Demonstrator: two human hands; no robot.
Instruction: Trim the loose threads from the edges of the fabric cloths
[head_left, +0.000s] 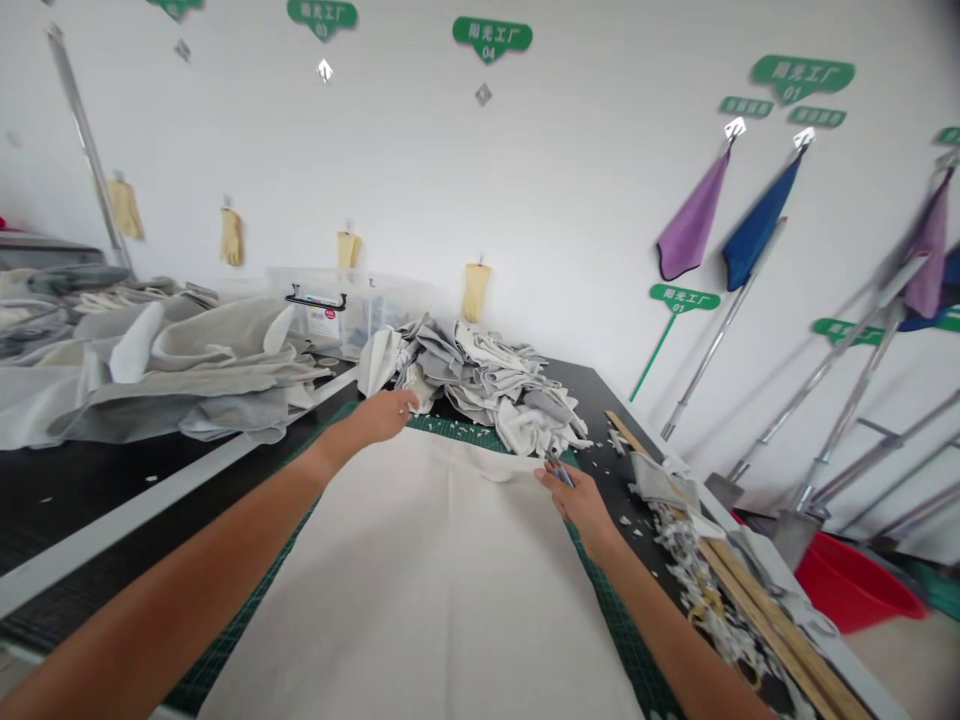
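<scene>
A large sheet of off-white cloth lies in front of me over a green cutting mat, with a crease down its middle. Beside the sheet's far left corner is my left hand, its fingers pinched together; what they hold is too small to make out. At the far right corner my right hand is closed around a small pair of snips with metal tips. Its fingertips touch the cloth's edge, which is slightly lifted there. White scraps are scattered on the mat beyond the sheet.
A heap of crumpled grey-white cloth pieces sits just beyond the mat. Stacked cloth lies left, near a clear plastic box. Wooden strips and offcuts line the right edge, with a red basin below.
</scene>
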